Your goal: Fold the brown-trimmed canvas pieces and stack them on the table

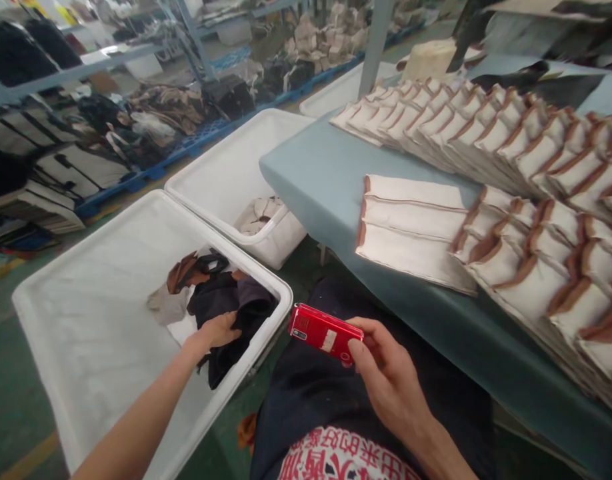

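Note:
My right hand (381, 360) grips a small red phone-like device (322, 333) by its right end, thumb on the near face. Its left end, with a dark oval spot, points toward the bin. My left hand (219, 332) reaches into a white plastic bin (96, 280) and is at a dark cloth (213, 300); its fingertips are partly lost against the fabric, so its grip is unclear. Brown scraps (183, 272) and pale scraps (171, 307) lie beside that cloth in the bin.
A blue-green table (311, 167) on the right carries a flat white panel with brown edging (411, 223) and rows of similar stacked pieces (536, 253). Behind the near bin is a second white bin (211, 173). Blue pallets (156, 163) with bundles stand at the back left.

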A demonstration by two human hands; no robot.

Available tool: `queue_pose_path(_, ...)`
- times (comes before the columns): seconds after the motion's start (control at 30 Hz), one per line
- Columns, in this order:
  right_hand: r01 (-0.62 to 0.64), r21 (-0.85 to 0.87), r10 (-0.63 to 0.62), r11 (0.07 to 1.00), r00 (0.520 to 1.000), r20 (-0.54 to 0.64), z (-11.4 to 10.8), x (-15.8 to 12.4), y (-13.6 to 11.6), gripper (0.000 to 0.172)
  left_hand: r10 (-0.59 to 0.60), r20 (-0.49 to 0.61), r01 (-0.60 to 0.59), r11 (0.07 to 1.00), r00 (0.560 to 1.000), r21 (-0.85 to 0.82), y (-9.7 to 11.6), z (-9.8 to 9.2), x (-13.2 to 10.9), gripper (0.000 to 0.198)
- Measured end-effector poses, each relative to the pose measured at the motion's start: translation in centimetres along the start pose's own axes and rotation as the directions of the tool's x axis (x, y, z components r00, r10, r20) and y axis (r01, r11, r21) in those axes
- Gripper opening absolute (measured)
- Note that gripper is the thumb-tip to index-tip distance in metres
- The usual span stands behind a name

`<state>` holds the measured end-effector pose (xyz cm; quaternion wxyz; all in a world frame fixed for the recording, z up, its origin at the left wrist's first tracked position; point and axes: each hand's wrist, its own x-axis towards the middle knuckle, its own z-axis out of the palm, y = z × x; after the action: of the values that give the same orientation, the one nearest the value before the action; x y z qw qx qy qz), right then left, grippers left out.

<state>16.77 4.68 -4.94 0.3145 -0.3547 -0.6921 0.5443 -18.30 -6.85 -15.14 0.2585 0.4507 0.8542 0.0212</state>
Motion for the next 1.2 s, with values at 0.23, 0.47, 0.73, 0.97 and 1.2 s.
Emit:
queue_pose_path(0.23, 0.647, -0.454, -0.682, 0.613, 0.723, 0.111, -6.0, -0.5, -0.7, 0.026, 0.094, -0.076, -0.118, 0.884, 0.993, -0.452, 10.2, -4.4, -5.7, 0.06)
queue_pose_path(0.47, 0.75, -0.476, -0.712, 0.459, 0.631, 0.307, -11.3, -2.5, -0.2, 0.021, 0.77, 0.494, 0.69, 0.098, 0.404, -0.717, 24.7, -2.6, -9.0, 0.078)
queue_pose_path(0.73, 0.597, -0.628, -0.696, 0.499, 0.708, 0.121, -11.0, -6.7, 2.4, 0.027, 0.54, 0.545, 0.739, -0.242, 0.641, -0.629, 29.3, -2.4, -10.5, 0.072)
queue_pose_path(0.97, 0.383, -0.425, -0.484, 0.82, 0.86, -0.159, -9.0, -6.4, 2.1, 0.046, 0.473, 0.559, 0.713, -0.253, 0.681, -0.653, 29.4, -2.1, -10.1, 0.047)
queue_pose_path(1.2, 0.342, -0.595, -0.51, 0.728, 0.849, -0.136, -8.7, -5.9, 1.9, 0.04, 0.26, 0.604, 0.658, -0.313, 0.753, -0.685, 30.3, -2.9, -10.1, 0.053)
